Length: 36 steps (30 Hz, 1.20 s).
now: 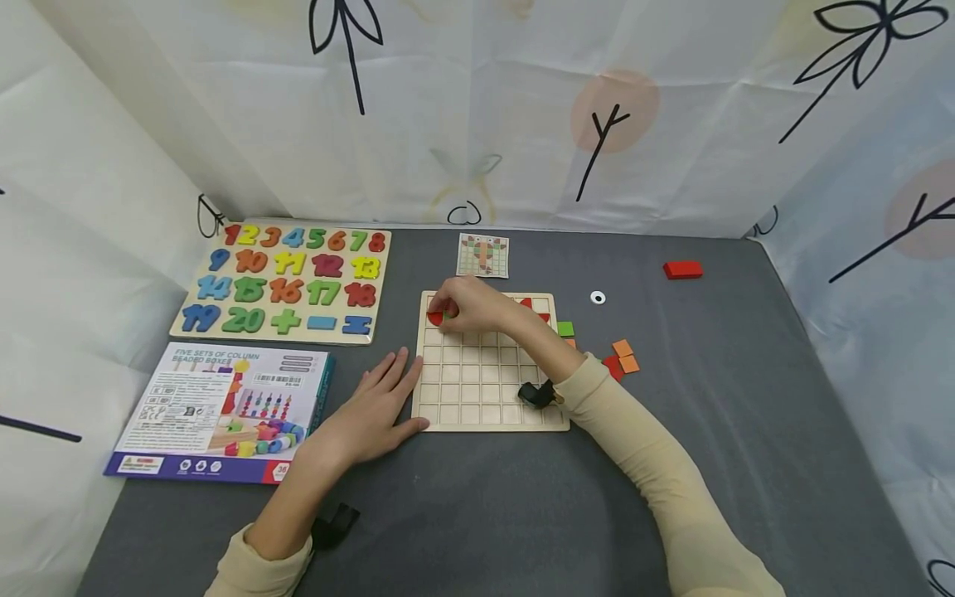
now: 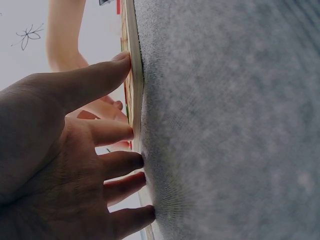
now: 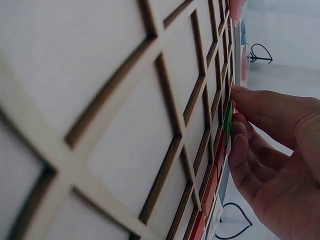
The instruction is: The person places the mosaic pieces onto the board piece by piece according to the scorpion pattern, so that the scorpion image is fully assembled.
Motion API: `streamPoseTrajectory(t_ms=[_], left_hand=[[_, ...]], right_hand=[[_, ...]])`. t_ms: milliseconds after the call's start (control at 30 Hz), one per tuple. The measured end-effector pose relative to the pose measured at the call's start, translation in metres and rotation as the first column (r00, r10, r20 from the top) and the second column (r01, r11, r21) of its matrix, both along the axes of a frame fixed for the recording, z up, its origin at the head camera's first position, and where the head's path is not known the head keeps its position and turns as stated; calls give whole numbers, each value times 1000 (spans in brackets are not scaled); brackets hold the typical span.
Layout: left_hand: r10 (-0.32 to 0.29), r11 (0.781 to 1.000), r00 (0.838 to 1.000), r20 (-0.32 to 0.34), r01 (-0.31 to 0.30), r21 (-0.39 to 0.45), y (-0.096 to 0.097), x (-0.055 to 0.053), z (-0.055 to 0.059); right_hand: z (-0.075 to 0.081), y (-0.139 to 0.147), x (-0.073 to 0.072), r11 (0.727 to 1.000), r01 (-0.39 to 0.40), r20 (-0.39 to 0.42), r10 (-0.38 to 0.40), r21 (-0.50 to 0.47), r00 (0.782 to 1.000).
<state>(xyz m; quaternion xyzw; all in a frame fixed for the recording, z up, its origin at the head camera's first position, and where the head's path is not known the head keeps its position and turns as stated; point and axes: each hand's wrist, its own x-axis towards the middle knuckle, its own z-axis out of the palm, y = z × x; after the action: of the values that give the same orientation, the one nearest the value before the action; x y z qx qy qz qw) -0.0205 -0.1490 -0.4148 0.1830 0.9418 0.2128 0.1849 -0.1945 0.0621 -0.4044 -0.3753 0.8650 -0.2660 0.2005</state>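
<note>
A wooden grid board (image 1: 477,419) lies flat on the dark table. Over its upper left corner my right hand (image 1: 477,305) pinches a small red piece (image 1: 434,318) between thumb and fingertips. In the right wrist view a green piece (image 3: 228,120) sits in the grid right beside those fingertips, with several red and orange pieces (image 3: 209,187) along the same far side. My left hand (image 1: 369,419) lies by the board's left edge, fingers spread; its thumb and index finger touch the rim (image 2: 135,85). The right forearm hides part of the board.
A patterned card (image 1: 483,255) lies behind the board. To the right are loose orange squares (image 1: 625,355), a green square (image 1: 565,328), a white ring (image 1: 598,297) and a red block (image 1: 683,269). At left lie a number puzzle (image 1: 287,283) and a printed box (image 1: 216,414).
</note>
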Motion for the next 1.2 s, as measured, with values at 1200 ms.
streamPoseTrajectory(t_ms=[1200], left_hand=[[23, 1000, 999, 36, -22, -12, 3, 1, 2]], right_hand=[[15, 146, 44, 955, 265, 44, -262, -129, 964]])
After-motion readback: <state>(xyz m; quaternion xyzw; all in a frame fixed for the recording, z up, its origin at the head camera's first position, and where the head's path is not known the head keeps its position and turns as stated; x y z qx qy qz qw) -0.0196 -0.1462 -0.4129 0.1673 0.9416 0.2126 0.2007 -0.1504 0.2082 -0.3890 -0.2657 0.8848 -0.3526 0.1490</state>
